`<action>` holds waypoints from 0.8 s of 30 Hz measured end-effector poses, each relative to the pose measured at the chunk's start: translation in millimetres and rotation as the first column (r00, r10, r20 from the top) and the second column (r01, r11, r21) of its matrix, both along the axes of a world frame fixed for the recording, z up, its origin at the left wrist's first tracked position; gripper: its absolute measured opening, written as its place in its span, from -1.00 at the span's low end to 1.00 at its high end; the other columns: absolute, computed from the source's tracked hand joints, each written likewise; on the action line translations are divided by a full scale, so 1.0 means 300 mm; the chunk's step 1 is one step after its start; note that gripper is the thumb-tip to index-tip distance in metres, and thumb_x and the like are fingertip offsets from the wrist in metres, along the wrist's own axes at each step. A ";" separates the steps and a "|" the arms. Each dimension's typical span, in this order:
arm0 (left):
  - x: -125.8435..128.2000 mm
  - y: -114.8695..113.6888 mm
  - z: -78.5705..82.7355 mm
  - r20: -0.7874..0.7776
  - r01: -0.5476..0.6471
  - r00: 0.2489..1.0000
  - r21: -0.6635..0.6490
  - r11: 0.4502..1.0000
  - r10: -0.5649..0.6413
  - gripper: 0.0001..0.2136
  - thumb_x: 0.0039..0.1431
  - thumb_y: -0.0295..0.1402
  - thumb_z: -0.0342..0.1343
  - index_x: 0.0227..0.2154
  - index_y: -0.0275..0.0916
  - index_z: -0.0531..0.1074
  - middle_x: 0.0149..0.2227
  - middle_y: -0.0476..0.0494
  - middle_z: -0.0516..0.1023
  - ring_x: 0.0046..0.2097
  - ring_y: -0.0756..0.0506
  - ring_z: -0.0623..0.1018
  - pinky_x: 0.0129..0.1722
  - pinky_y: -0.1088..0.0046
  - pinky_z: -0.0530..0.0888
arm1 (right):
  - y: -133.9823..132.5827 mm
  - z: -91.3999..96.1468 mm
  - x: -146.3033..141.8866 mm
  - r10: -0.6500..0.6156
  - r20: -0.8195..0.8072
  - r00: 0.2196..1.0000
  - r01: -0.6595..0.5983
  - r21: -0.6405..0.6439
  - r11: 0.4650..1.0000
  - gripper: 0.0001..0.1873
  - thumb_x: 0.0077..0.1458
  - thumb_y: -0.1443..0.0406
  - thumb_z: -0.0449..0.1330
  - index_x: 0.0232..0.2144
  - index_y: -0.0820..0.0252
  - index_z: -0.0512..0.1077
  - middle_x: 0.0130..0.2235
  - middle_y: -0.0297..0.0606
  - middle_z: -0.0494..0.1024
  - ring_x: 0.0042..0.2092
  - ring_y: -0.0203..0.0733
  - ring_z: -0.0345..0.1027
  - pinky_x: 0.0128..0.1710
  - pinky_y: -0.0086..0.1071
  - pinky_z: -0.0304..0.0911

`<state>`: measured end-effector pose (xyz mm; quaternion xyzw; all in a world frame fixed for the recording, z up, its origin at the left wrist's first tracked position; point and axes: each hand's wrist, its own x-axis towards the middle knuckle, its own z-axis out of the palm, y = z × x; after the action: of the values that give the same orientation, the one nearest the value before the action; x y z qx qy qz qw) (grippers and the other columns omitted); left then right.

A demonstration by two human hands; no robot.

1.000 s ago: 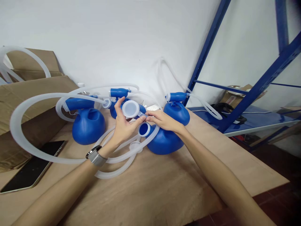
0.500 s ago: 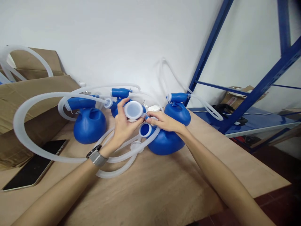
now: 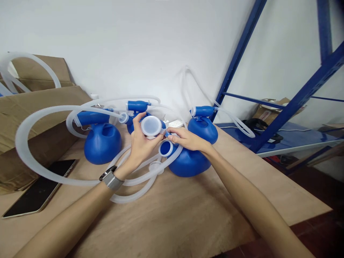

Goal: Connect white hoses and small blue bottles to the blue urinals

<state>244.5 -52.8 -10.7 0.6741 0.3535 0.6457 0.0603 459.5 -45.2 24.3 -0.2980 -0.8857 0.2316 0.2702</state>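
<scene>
My left hand [image 3: 142, 143] is closed around a blue funnel-like cup with a round translucent white lid [image 3: 151, 126] facing me. My right hand [image 3: 186, 138] pinches a small clear-blue fitting [image 3: 167, 133] at the right side of that lid, close to my left fingertips. Just below lies a blue urinal bottle [image 3: 190, 163] with its white-rimmed mouth [image 3: 166, 148] uncovered and pointing toward me. A translucent corrugated hose [image 3: 24, 143] loops across the left of the table and passes under my left wrist. What my left fingers touch behind the lid is hidden.
Other blue bottles with hoses stand at the left [image 3: 102, 145] and at the back right [image 3: 202, 127]. A phone [image 3: 40, 190] lies beside a cardboard box [image 3: 40, 114] on the wooden table [image 3: 188, 215]. Blue metal shelving [image 3: 239, 57] rises at the right, before a white wall.
The lidded cup has shifted slightly left and down with my left hand. My right fingers keep their pinch at the fitting, which shows a little more. The bottles and hose have not moved.
</scene>
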 end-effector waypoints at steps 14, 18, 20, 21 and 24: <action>0.005 0.037 -0.013 0.088 0.296 0.953 -0.083 0.952 -0.289 -0.19 0.09 -0.20 0.43 0.31 -0.05 0.09 0.14 -0.24 0.45 0.07 -0.21 0.59 0.03 0.12 0.62 | -0.011 0.007 0.002 0.002 0.014 1.000 -0.001 -0.026 1.000 -0.67 0.39 0.03 0.05 -0.16 0.15 0.40 -0.22 -0.28 0.50 -0.21 -0.11 0.34 -0.13 -0.26 0.23; 0.010 0.036 -0.017 0.068 0.243 0.969 -0.075 0.967 -0.238 -0.21 0.09 -0.25 0.43 0.30 -0.06 0.14 0.13 -0.23 0.45 0.06 -0.21 0.59 0.08 0.12 0.58 | -0.012 0.007 -0.001 -0.036 0.006 0.999 0.036 -0.025 0.999 -0.59 0.37 -0.06 0.08 -0.17 0.15 0.40 -0.23 -0.29 0.47 -0.20 -0.12 0.33 -0.13 -0.27 0.21; 0.015 0.034 -0.020 0.081 0.232 0.971 -0.078 0.969 -0.226 -0.23 0.10 -0.26 0.42 0.30 -0.07 0.14 0.15 -0.23 0.43 0.07 -0.20 0.58 0.04 0.18 0.59 | -0.013 0.006 -0.004 -0.063 0.014 0.998 0.064 -0.030 0.998 -0.56 0.40 -0.08 0.05 -0.19 0.15 0.40 -0.27 -0.32 0.45 -0.23 -0.14 0.32 -0.17 -0.29 0.19; 0.017 0.033 -0.022 0.089 0.235 0.970 -0.080 0.969 -0.228 -0.23 0.10 -0.26 0.42 0.30 -0.07 0.14 0.17 -0.23 0.42 0.08 -0.20 0.58 0.03 0.20 0.60 | -0.013 0.005 -0.005 -0.068 0.016 0.998 0.069 -0.033 0.997 -0.56 0.41 -0.08 0.04 -0.19 0.15 0.41 -0.28 -0.33 0.44 -0.24 -0.15 0.31 -0.19 -0.30 0.19; 0.022 0.033 -0.025 0.119 0.254 0.963 -0.085 0.963 -0.243 -0.20 0.07 -0.30 0.43 0.31 -0.06 0.12 0.17 -0.23 0.41 0.08 -0.18 0.58 0.01 0.23 0.61 | -0.011 0.003 -0.005 -0.059 0.008 0.998 0.059 -0.030 0.998 -0.56 0.42 -0.08 0.04 -0.17 0.16 0.42 -0.26 -0.32 0.46 -0.23 -0.16 0.32 -0.19 -0.31 0.19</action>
<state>251.0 -42.8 -18.3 0.6735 0.2940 0.6500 0.1936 457.8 -48.5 25.0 -0.3289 -0.8740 0.2357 0.2691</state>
